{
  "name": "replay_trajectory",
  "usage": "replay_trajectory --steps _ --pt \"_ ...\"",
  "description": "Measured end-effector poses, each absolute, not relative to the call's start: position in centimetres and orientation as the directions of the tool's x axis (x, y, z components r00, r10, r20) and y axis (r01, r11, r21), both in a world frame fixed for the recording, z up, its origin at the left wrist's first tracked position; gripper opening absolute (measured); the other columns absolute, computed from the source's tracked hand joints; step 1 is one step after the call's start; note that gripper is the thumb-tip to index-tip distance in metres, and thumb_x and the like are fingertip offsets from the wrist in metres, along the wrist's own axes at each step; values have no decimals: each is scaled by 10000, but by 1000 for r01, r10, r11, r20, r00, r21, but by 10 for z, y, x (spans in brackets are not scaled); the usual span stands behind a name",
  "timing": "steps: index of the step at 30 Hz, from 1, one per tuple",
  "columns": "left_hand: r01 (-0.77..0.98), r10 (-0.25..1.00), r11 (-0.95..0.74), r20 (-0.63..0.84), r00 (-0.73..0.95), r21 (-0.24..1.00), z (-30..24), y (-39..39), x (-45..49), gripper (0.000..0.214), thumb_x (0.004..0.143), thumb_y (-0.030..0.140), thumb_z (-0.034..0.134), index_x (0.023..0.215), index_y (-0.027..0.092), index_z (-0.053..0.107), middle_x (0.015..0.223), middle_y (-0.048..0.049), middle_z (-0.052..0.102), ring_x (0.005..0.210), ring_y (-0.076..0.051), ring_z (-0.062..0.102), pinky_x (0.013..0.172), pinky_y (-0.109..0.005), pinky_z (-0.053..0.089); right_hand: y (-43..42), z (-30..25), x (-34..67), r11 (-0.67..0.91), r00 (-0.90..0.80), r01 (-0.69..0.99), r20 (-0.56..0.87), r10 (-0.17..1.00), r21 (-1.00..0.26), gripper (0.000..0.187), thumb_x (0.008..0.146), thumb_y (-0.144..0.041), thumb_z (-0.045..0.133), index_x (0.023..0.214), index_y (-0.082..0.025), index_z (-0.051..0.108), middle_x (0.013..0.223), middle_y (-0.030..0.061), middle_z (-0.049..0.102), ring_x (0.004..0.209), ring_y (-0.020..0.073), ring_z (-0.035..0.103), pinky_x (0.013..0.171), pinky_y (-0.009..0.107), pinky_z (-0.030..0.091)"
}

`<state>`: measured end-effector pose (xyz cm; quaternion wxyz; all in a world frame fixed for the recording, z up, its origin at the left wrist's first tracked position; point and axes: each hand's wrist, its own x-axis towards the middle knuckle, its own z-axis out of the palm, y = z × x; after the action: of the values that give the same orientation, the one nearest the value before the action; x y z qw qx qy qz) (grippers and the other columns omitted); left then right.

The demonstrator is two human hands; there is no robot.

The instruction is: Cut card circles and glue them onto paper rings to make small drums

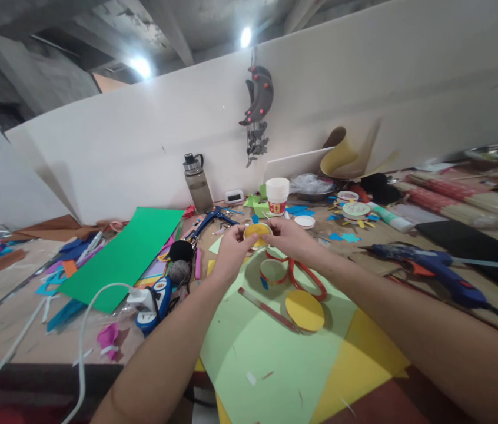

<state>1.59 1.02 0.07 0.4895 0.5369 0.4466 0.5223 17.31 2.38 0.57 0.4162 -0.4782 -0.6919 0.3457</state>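
My left hand [232,246] and my right hand [288,237] meet over the middle of the table. Between their fingertips is a round yellow disc [258,233] with a pale rim, and a bit of blue shows just behind it. Both hands are closed on its edges. Below them, on light green paper [271,359], lies a pale ring [274,271] with a red edge and a blue tab. Beside the ring are red-handled scissors [319,290], partly hidden, a loose yellow paper circle [305,311] and a thin reddish-brown stick [266,307].
A blue glue gun [430,265] lies at right, its cord trailing off. Stacked paper cups [277,191] and a water bottle [198,185] stand at the back. On the left are a green sheet [129,253] and a blue-white power strip [154,306] with a white cable.
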Motion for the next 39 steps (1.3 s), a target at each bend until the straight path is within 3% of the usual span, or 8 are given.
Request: replay_trajectory --steps 9,15,27,34,39 --pt "-88 998 -37 41 49 995 5 8 19 251 646 268 783 777 151 604 720 -5 638 605 -102 580 528 -215 489 20 7 173 275 -201 391 210 957 -878 86 762 -219 606 800 -186 676 719 -4 682 657 146 594 576 230 468" --pt "-135 998 -21 29 55 991 2 11 18 292 670 354 779 796 151 610 712 -3 636 584 -98 577 508 -208 483 22 6 172 265 -203 396 198 959 -879 54 753 -209 622 777 -183 663 717 -5 680 650 147 595 571 234 470" --pt "-99 994 -5 16 106 995 3 13 14 364 597 365 840 752 143 597 731 -8 619 603 -102 582 516 -220 510 18 6 170 217 -213 371 145 966 -903 109 791 -220 582 852 -170 657 699 1 664 575 119 558 519 222 449" --pt "-119 988 21 -3 153 993 1 16 12 265 693 326 779 776 136 614 769 -33 636 639 -113 599 557 -239 541 15 8 168 201 -165 386 147 975 -900 55 788 -221 602 823 -180 613 679 -10 629 572 119 542 518 228 423" --pt "-215 1000 1 5 27 977 5 20 8 175 721 238 727 741 146 580 702 -11 626 613 -103 595 612 -265 560 14 19 176 279 -136 459 243 960 -844 214 796 -383 642 869 -183 622 790 35 671 692 146 571 584 244 419"
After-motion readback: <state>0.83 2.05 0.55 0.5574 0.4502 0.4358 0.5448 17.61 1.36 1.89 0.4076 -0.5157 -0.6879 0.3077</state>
